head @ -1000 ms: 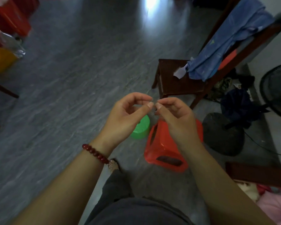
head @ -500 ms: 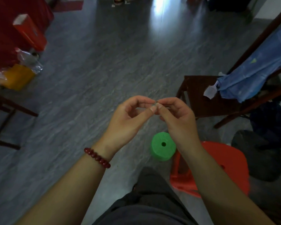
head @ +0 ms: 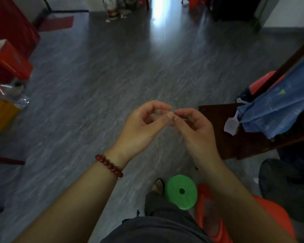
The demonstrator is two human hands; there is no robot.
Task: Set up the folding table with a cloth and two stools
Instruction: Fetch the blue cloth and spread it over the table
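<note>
At the far left a red box (head: 9, 62) stands beside a yellow bag (head: 2, 114); neither seems to belong to the task. In the middle, the left hand (head: 144, 127), with a bead bracelet (head: 109, 165) on the wrist, is raised in front of the person. Its thumb and forefinger are closed tip to tip, and they touch the same two fingertips of the right hand (head: 195, 130). Whether something very thin is pinched between them cannot be told. Low between the forearms a green roll (head: 181, 192) lies on the floor.

Just right of it is an orange stool (head: 277, 223), partly hidden behind the right forearm. It looks like moulded plastic, so probably light, stiff and a little smooth; the seat rim should give a good hold. Further right, a blue cloth (head: 277, 109) hangs over a dark wooden chair (head: 216, 120) (it may be the table cloth). It is soft and limp, best taken by an edge or two corners. No folding table is seen clearly.
</note>
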